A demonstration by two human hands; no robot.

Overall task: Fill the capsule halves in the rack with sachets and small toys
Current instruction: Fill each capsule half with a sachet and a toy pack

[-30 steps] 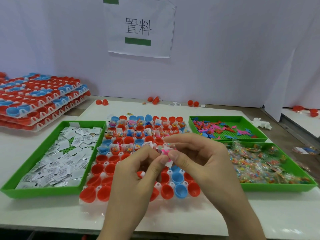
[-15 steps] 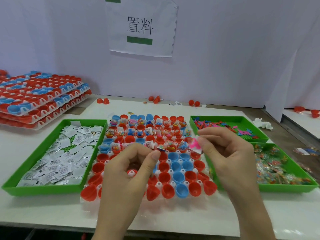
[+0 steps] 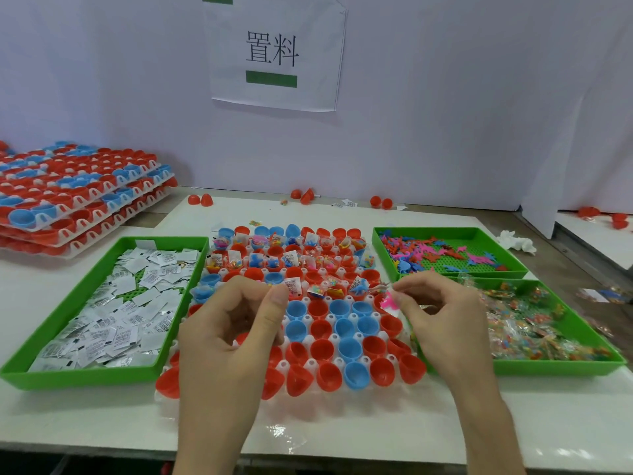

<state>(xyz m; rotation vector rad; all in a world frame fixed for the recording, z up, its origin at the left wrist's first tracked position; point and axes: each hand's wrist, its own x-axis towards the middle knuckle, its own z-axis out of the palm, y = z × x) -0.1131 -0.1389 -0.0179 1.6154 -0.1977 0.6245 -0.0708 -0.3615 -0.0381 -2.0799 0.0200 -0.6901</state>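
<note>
Both hands hover over the rack [image 3: 310, 363], which sits at the middle of the surface [image 3: 376, 437] close to its front edge. The right hand [image 3: 445, 323] is above the rack's right edge and pinches a pink toy [image 3: 388, 299] between thumb and fingertips; a scrap of clear film seems to be caught in the same pinch, though it is too blurred to be sure. The left hand [image 3: 233, 330] is above the rack's left half, fingers curled in and thumb tip against the forefinger; whether it holds anything I cannot tell. The rack carries red and blue halves [image 3: 349, 347]. Those in the far rows have sachets and small toys in them, while those in the rows nearest the front edge are bare. Just beside the rack on the left is a green tray [image 3: 85, 377] heaped with white sachets [image 3: 120, 303]. On the right are two more green trays: the far tray [image 3: 445, 230] holds loose toys [image 3: 445, 255] in pink, blue and red, and the near tray [image 3: 548, 366] holds clear packets [image 3: 531, 323] of coloured bits. A stack of racks [image 3: 75, 193] stands at the far left corner. Loose red shells [image 3: 200, 200] lie along the far edge. A paper sign [image 3: 274, 53] hangs on the wall behind.
</note>
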